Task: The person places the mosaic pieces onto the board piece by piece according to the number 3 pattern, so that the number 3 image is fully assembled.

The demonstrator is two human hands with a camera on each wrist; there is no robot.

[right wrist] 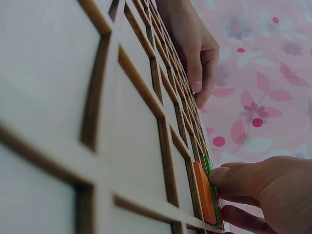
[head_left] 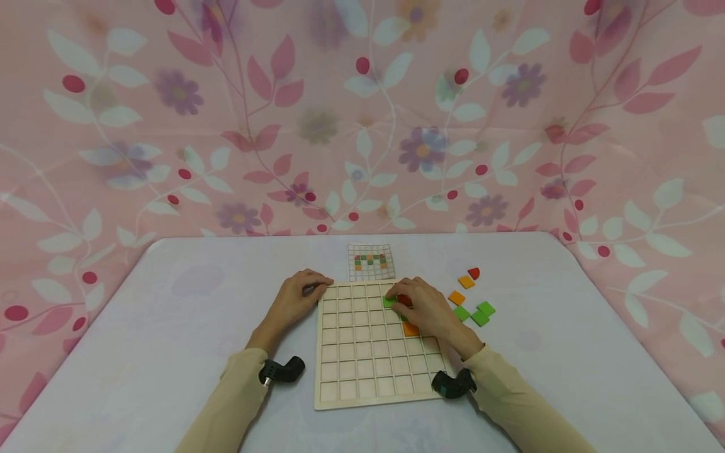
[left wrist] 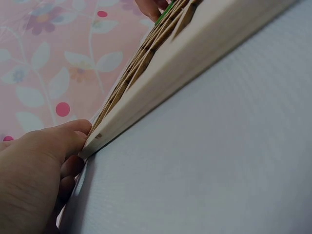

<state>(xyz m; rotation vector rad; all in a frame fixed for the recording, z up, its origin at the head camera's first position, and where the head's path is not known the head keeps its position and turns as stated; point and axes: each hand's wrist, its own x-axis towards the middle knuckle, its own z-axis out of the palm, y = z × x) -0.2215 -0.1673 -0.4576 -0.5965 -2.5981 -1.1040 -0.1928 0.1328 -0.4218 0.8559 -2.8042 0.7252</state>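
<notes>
A wooden grid board [head_left: 362,401] lies on the table, its square cells mostly bare. My left hand [head_left: 297,296] holds the board's far left corner, thumb on top and the other fingers curled at the side in the left wrist view. Over the far right part of the board, my right hand [head_left: 427,308] pinches a green square tile [head_left: 388,302] at a cell in the far row. Beside that tile, a red piece [head_left: 404,300] shows partly under the fingers. An orange tile [head_left: 410,329] sits in a cell nearer me; another green tile between them is mostly hidden.
A printed pattern card [head_left: 370,272] lies just beyond the board. To the right are loose pieces: several green tiles [head_left: 480,318], orange tiles [head_left: 456,298] and a red rounded piece [head_left: 474,273]. A pink floral cloth [head_left: 362,126] hangs behind the white table [head_left: 170,327].
</notes>
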